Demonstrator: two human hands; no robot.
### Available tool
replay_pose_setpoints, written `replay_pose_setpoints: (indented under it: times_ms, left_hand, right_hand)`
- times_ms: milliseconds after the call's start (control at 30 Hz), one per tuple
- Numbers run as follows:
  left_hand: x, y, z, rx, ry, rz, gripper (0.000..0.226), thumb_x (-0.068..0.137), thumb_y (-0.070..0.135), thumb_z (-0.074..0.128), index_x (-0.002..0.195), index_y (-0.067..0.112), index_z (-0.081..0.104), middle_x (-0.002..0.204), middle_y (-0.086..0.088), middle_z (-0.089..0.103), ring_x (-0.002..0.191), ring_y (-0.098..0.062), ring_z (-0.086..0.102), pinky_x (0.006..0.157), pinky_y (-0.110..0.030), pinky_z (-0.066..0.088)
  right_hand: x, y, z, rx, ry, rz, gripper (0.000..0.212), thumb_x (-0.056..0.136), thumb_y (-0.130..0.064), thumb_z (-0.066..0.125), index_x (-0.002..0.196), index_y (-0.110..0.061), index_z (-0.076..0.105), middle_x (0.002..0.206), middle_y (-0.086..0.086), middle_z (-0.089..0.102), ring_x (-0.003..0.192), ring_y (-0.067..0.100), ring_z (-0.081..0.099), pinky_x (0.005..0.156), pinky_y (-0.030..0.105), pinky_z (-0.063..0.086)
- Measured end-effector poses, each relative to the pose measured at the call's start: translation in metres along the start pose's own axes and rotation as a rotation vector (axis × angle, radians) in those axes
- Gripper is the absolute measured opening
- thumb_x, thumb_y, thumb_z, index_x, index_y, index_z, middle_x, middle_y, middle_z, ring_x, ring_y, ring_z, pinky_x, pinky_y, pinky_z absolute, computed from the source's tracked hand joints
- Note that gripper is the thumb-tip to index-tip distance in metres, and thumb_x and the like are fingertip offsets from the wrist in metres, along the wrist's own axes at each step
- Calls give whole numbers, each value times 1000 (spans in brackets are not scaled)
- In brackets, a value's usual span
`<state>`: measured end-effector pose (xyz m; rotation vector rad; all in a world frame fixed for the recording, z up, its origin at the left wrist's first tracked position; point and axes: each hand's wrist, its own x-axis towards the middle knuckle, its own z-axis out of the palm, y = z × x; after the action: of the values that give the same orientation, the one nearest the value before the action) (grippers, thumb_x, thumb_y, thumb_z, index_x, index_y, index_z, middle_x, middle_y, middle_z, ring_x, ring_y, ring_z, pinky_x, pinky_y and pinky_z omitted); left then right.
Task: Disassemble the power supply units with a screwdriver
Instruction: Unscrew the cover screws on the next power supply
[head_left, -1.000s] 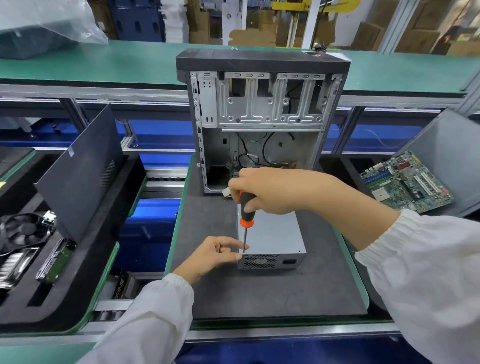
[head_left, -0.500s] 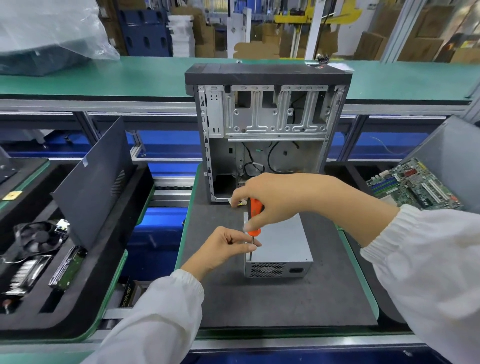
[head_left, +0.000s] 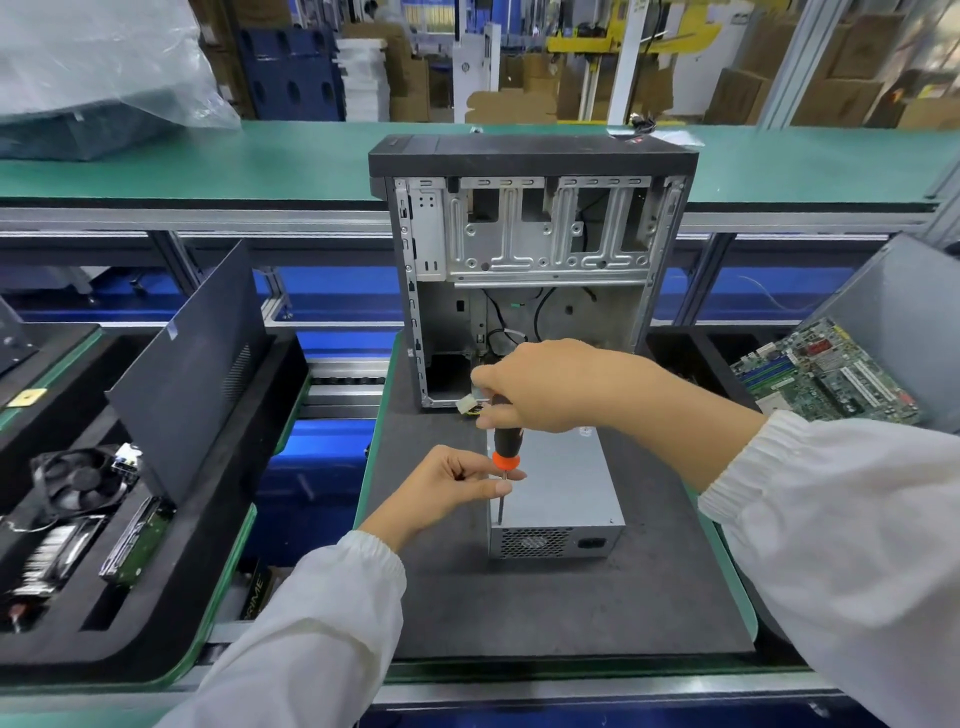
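Two hands (head_left: 545, 387) (head_left: 452, 483), screwdriver (head_left: 505, 447), open case (head_left: 530, 270) behind

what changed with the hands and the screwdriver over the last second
The left hand rose from the power supply front corner and now pinches the screwdriver shaft just below the orange collar. The right hand kept gripping the handle, tip at the same top corner. Power supply and computer case stayed put.
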<state>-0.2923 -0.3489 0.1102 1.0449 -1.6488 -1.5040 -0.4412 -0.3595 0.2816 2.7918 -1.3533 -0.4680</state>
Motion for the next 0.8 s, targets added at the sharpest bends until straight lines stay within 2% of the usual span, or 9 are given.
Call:
replay_pose_setpoints:
  times_ms: [100, 200, 233, 267, 300, 333, 500, 633, 800]
  left_hand:
    - [0, 4, -3, 4, -11, -1, 19, 88, 15, 71, 103, 24, 78, 58, 5, 20, 51, -7, 26, 71, -11, 40]
    - [-2, 9, -3, -36, -56, 17, 17, 87, 18, 70, 96, 29, 79, 54, -4, 31, 49, -5, 28, 70, -8, 43]
    - [-3, 12, -2, -48, -74, 31, 18, 88, 16, 69, 91, 31, 80, 85, 8, 31, 50, -5, 36, 70, -7, 44]
    - [-3, 13, -1, -49, -93, 42, 24, 89, 13, 68, 84, 33, 79, 91, -22, 48, 71, 9, 62, 71, -7, 45]
    - [-3, 14, -1, -45, -108, 41, 30, 90, 10, 66, 78, 34, 79, 92, -13, 56, 104, 8, 46, 75, -7, 46]
    - [-3, 14, 0, -28, -107, 32, 35, 91, 8, 66, 73, 35, 77, 86, -7, 63, 102, 5, 63, 77, -8, 47]
    - [-6, 15, 2, -31, -2, 8, 23, 87, 6, 70, 83, 27, 79, 89, 4, 76, 82, 2, 67, 69, -6, 47]
    - [1, 19, 6, -13, 11, 37, 21, 82, 14, 76, 89, 34, 79, 86, -6, 68, 91, -20, 63, 86, -20, 52]
    - [4, 20, 6, 35, -16, -1, 18, 75, 30, 77, 89, 18, 80, 88, -13, 47, 84, -22, 50, 84, -16, 49]
  right_hand:
    - [0, 0, 0, 49, -69, -65, 22, 98, -40, 47, 95, -22, 36, 85, -1, 48, 76, 20, 47, 53, 28, 28]
    - [-1, -1, -2, 79, -119, -77, 16, 98, -33, 49, 100, -21, 40, 99, 3, 50, 81, 19, 46, 61, 28, 31]
    - [-3, -1, -4, 85, -135, -90, 14, 97, -29, 51, 104, -20, 43, 104, 3, 48, 85, 19, 47, 64, 28, 32]
    - [-4, -2, -6, 86, -148, -113, 15, 96, -24, 53, 109, -20, 46, 107, 2, 45, 88, 20, 47, 67, 29, 34]
    - [-5, -3, -7, 86, -158, -141, 19, 95, -19, 54, 113, -21, 49, 109, 0, 42, 92, 21, 47, 69, 30, 36]
    - [-6, -5, -8, 85, -163, -166, 23, 93, -15, 55, 115, -21, 50, 109, -1, 40, 94, 21, 47, 69, 30, 36]
    - [-8, -9, -12, 134, -164, -165, 27, 90, -27, 62, 115, -21, 53, 100, -4, 44, 91, 21, 55, 67, 28, 44]
    - [-8, -12, -8, 114, -105, 107, 50, 92, -58, 46, 93, -9, 53, 72, 3, 53, 47, 21, 65, 58, 30, 53]
    - [-1, -11, -3, -35, -101, 98, 44, 99, -46, 40, 68, -14, 41, 60, 2, 55, 50, 13, 49, 50, 26, 41]
